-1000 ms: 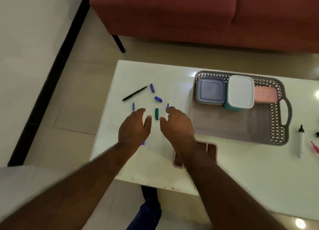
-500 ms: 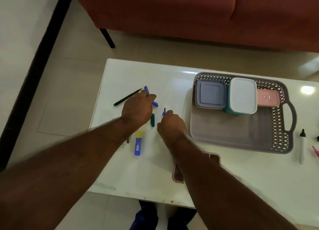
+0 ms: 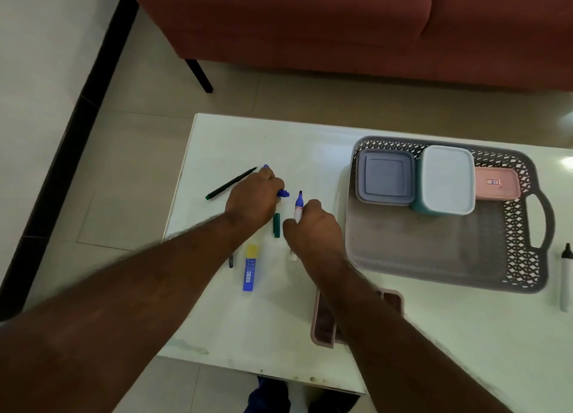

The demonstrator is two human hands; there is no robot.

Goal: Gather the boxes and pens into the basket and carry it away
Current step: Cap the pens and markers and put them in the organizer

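Blue marker (image 3: 298, 208) pinched by right hand (image 3: 313, 230), near basket (image 3: 524, 226) rim.

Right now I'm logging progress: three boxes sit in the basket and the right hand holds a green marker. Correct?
Not quite. The head view shows three boxes in the basket, but the right hand holds a blue marker, not a green one.

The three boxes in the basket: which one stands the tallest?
The teal box with the white lid, in the middle of the basket. The grey box and the pink box beside it are lower.
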